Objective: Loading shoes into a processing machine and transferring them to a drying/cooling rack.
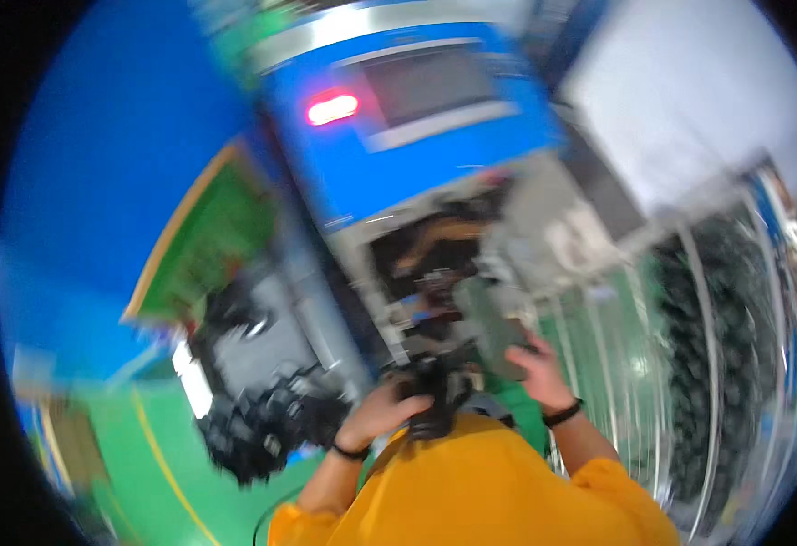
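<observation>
The picture is smeared by motion. At the lower middle, my left hand (382,414) is closed on a black, lumpy item (435,396), its thumb over the near side; the kind is too blurred to tell. A little to the right, my right hand (539,371) grips the near end of a long, flat grey-green piece (485,318) with rounded ends. This piece points up and to the left, toward the opening (435,246) of a blue machine, where brownish and dark shapes show.
The blue machine (435,177) has a dark screen (430,82) and a glowing red light (333,109). At right, a wire rack (639,364) stands beside stacked dark items (708,346). Several black items (271,419) hang or lie at left. A green board (207,237) stands farther left.
</observation>
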Demonstrator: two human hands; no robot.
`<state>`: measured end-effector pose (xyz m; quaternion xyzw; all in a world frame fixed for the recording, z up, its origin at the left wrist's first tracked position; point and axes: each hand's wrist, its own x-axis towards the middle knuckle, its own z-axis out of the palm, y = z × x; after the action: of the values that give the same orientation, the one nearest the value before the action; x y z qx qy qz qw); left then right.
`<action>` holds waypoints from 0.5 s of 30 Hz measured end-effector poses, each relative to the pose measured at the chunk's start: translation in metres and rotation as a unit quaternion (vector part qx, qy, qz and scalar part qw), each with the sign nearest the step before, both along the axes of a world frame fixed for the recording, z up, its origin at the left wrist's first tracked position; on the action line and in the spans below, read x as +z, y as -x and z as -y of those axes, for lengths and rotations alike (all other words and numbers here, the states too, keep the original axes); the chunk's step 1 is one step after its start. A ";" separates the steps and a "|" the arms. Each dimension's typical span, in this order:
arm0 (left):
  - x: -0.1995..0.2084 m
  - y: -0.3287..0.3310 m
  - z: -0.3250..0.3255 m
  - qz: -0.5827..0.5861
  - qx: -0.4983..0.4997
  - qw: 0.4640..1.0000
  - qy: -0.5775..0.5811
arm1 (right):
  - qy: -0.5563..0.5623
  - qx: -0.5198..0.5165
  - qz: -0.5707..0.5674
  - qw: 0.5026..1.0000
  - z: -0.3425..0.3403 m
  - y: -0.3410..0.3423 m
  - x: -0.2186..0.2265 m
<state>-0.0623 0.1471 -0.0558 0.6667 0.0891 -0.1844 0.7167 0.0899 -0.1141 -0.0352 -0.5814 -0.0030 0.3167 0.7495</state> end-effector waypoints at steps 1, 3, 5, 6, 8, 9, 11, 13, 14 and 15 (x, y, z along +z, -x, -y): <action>-0.003 0.000 0.006 0.012 0.029 0.995 -0.093 | 0.012 0.010 -0.012 1.000 0.017 -0.009 -0.003; 0.007 -0.004 0.035 -0.018 0.113 0.993 0.017 | 0.106 0.002 0.061 0.992 0.043 -0.008 -0.001; 0.034 -0.023 0.069 -0.031 0.149 0.988 -0.003 | 0.080 -0.075 0.046 0.993 0.083 -0.007 -0.010; 0.032 -0.031 0.070 -0.027 0.093 0.993 -0.075 | 0.090 -0.131 0.045 0.986 0.104 -0.001 -0.004; 0.035 -0.048 0.095 -0.037 0.119 0.991 -0.054 | 0.097 -0.221 0.031 0.970 0.135 0.012 0.005; 0.035 -0.054 0.103 -0.038 0.102 0.992 -0.071 | 0.052 -0.273 0.012 0.960 0.153 0.020 0.011; 0.024 -0.068 0.114 -0.027 0.065 0.992 -0.102 | -0.031 -0.380 -0.029 0.924 0.193 0.052 0.020; 0.027 -0.084 0.133 -0.034 0.047 0.991 -0.120 | -0.039 -0.433 -0.008 0.900 0.230 0.070 0.027; 0.036 -0.092 0.143 -0.048 0.044 0.990 -0.121 | -0.037 -0.452 -0.020 0.891 0.251 0.080 0.032; 0.043 -0.096 0.149 -0.069 0.056 0.987 -0.134 | -0.038 -0.464 -0.034 0.884 0.266 0.088 0.036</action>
<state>0.0336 -0.0024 -0.0132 0.7360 0.1994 -0.1758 0.6226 0.0016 -0.3796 0.0007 -0.4760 0.2804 -0.0482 0.8321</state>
